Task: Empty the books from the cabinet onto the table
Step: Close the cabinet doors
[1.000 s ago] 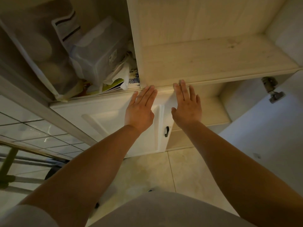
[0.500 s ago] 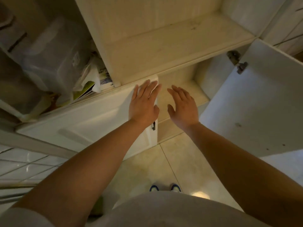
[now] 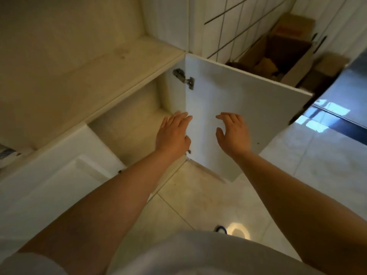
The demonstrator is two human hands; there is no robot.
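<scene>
Fingers [image 3: 183,117] both hands loosely spread, holding nothing | cabinet [image 3: 127,124] door [image 3: 238,108] open | no legible writing

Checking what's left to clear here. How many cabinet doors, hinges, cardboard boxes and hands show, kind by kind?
Cabinet doors: 2, open door, shut door
Hinges: 1, hinge
Cardboard boxes: 2, big box, small box
Hands: 2, left hand, right hand, both holding nothing
Total: 7

Dim, warm-tinted frame; bluish window glare on floor [image 3: 325,120] at right, bright spot reflection below, wide-angle edge distortion, slight softness.
</scene>
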